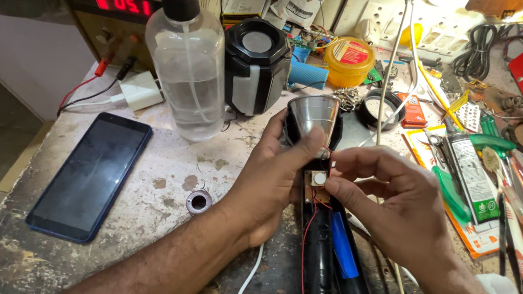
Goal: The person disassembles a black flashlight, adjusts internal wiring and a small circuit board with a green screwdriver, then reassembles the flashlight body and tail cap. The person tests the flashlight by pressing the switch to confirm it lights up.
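Two bare hands meet over a cluttered workbench (153, 179): the left hand (275, 170) grips a shiny cone reflector (313, 115), while the right hand (392, 194) pinches a small LED board (317, 178) just below it, above an opened black torch body (325, 274). A clear spray bottle (184, 66), dark smartphone (92, 173) and black speaker (255, 73) stand close by on the left.
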